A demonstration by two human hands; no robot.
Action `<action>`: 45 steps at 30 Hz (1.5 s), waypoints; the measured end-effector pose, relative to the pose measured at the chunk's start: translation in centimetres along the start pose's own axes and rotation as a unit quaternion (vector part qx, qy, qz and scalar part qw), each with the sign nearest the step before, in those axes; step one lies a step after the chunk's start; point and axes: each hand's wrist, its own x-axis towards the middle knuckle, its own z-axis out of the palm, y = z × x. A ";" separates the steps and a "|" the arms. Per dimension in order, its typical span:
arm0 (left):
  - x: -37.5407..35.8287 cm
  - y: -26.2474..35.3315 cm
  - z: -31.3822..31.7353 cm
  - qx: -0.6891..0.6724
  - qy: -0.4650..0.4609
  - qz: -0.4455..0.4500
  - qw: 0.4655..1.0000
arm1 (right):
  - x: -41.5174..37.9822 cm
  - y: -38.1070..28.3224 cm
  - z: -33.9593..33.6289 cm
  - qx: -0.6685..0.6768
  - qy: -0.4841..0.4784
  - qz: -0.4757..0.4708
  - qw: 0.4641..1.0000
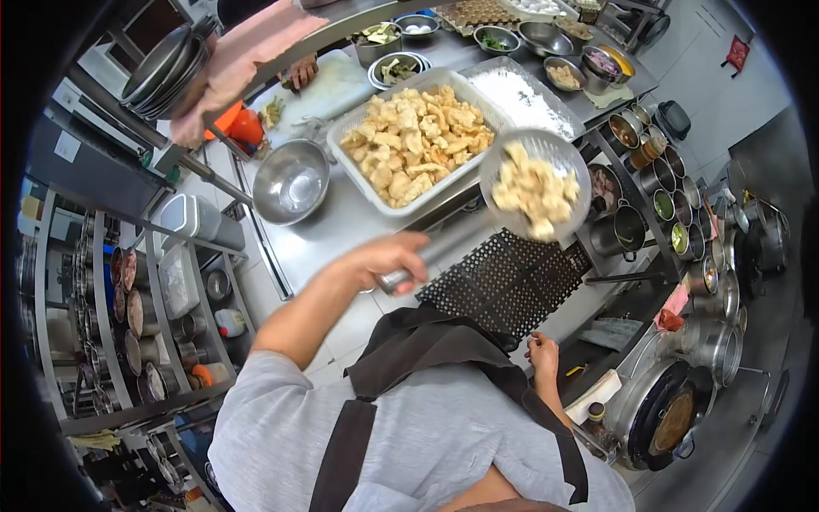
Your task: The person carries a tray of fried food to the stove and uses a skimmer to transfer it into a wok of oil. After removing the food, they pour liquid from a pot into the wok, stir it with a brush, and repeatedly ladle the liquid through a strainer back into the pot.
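Note:
My left hand [397, 263] is closed around the handle of a large perforated metal skimmer [499, 147]. Pale golden fried pieces [537, 188] lie in the skimmer's bowl, which is held above the floor, just right of a white plastic basket [354, 171]. More fried pieces [409, 141] are heaped in that basket on the steel counter. To its left sits a wide steel bowl [292, 181]. Low at my right side hangs my right hand [543, 352], its fingers loosely bent and apart, with nothing visible in them.
A tray of white powder [520, 98] lies behind the basket. Another person's hand [302, 72] is at a white cutting board [341, 81]. Pots and sauce containers [665, 171] line the right side, near a black perforated floor mat [503, 282]. Shelves [128, 307] stand left.

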 end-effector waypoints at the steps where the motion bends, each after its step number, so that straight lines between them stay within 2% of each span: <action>1: -1.0 1.4 -1.1 0.024 0.028 0.031 0.999 | 0.4 -0.3 -0.1 0.004 0.004 -0.001 1.000; 7: -4.0 9.7 -6.9 0.218 0.160 0.126 0.955 | 0.6 -1.1 -0.4 0.064 0.046 0.035 0.996; 11: -2.0 11.7 -10.0 0.311 0.289 0.128 0.896 | -0.8 1.5 1.3 0.056 0.038 0.040 0.997; 12: -1.2 11.8 -10.4 0.314 0.285 0.127 0.897 | -1.6 1.6 1.6 0.058 0.036 0.055 0.996; 14: 0.1 12.2 -11.1 0.376 0.363 0.174 0.835 | -3.2 1.7 2.0 0.036 0.028 0.076 0.996; 15: 0.7 12.5 -11.7 0.379 0.360 0.173 0.835 | -4.1 1.2 1.9 0.010 0.018 0.094 0.995; 17: 1.7 12.9 -12.9 0.424 0.397 0.179 0.794 | -5.6 0.5 1.4 -0.004 0.017 0.100 0.995; 18: 1.8 13.0 -12.8 0.425 0.395 0.179 0.794 | -5.8 0.3 1.2 -0.020 0.016 0.103 0.994; 20: 2.1 13.3 -12.7 0.469 0.447 0.169 0.743 | -5.5 0.8 1.1 -0.013 0.019 0.111 0.994; 21: 2.2 13.4 -12.9 0.470 0.446 0.169 0.743 | -5.3 1.2 1.0 -0.006 0.020 0.119 0.993; 23: 2.6 13.1 -13.9 0.572 0.479 0.176 0.642 | -4.6 1.8 0.8 -0.012 0.026 0.118 0.993; 24: 2.8 12.8 -14.5 0.574 0.478 0.175 0.642 | -4.3 1.8 0.6 -0.018 0.032 0.114 0.993; 26: 2.9 12.2 -15.7 0.637 0.482 0.187 0.572 | -3.5 1.5 0.2 -0.008 0.034 0.120 0.992; 30: 1.3 11.6 -14.8 0.666 0.479 0.165 0.547 | -1.5 2.3 0.4 0.011 0.036 0.104 0.994; 32: 1.0 10.8 -14.8 0.679 0.492 0.199 0.507 | -0.8 1.9 0.5 0.006 0.030 0.101 0.994; 33: 0.7 10.5 -14.4 0.682 0.490 0.197 0.506 | -0.5 1.7 0.6 0.012 0.029 0.101 0.994; 35: 0.1 9.8 -13.4 0.658 0.508 0.279 0.481 | 0.0 1.6 0.8 0.020 0.026 0.103 0.994; 36: 0.1 9.3 -12.9 0.661 0.506 0.277 0.480 | 0.3 1.8 0.9 0.011 0.020 0.094 0.995; 38: 0.5 8.3 -11.5 0.606 0.485 0.325 0.540 | 0.7 2.2 1.2 0.004 0.012 0.084 0.996; 39: 1.0 7.7 -10.8 0.609 0.485 0.324 0.538 | 1.0 2.3 1.2 -0.001 0.008 0.082 0.997; 41: 2.9 6.0 -9.1 0.518 0.435 0.345 0.650 | 1.9 2.7 1.2 -0.002 0.004 0.081 0.997; 43: 5.4 4.5 -6.4 0.402 0.369 0.296 0.784 | 2.6 3.9 1.1 -0.022 0.023 0.054 0.998; 44: 6.9 4.0 -4.5 0.274 0.294 0.260 0.878 | 2.7 4.7 1.1 -0.014 0.026 0.068 0.997; 45: 8.3 3.7 -1.6 0.184 0.255 0.257 0.914 | 3.0 5.7 1.0 -0.014 0.049 0.047 0.998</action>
